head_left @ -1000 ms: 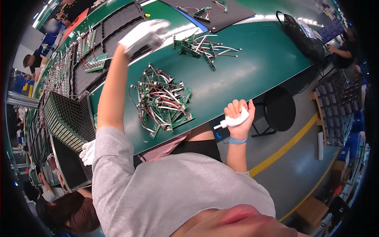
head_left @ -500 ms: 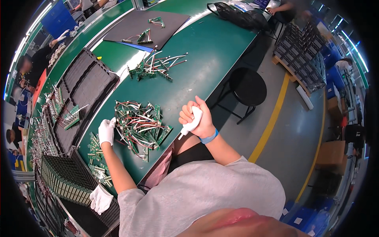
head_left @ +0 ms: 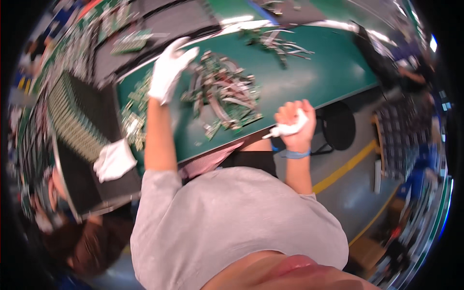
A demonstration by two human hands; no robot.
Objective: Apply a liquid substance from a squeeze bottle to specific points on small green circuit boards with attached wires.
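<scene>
My left hand point(head_left: 167, 72), in a white glove, is raised at the left edge of a tangled pile of green circuit boards with wires point(head_left: 224, 92). Its fingers are apart and nothing shows between them. My right hand point(head_left: 296, 121), bare with a blue wrist band point(head_left: 297, 154), is closed around a white squeeze bottle point(head_left: 293, 128) with a thin nozzle pointing left. It hovers just past the near edge of the green table point(head_left: 333, 67). Motion blurs the boards. Smaller green boards point(head_left: 135, 118) lie beside my left forearm.
A black rack with rows of boards point(head_left: 77, 123) stands at the left, with a loose white glove point(head_left: 115, 160) on it. Black trays point(head_left: 174, 21) lie beyond the table's far edge. More wired boards point(head_left: 278, 43) lie farther back. A black stool point(head_left: 338, 126) stands at the right.
My view has turned, so the table appears rotated. My left hand has come off the pile's edge and its fingers have spread. My right hand still grips the squeeze bottle.
</scene>
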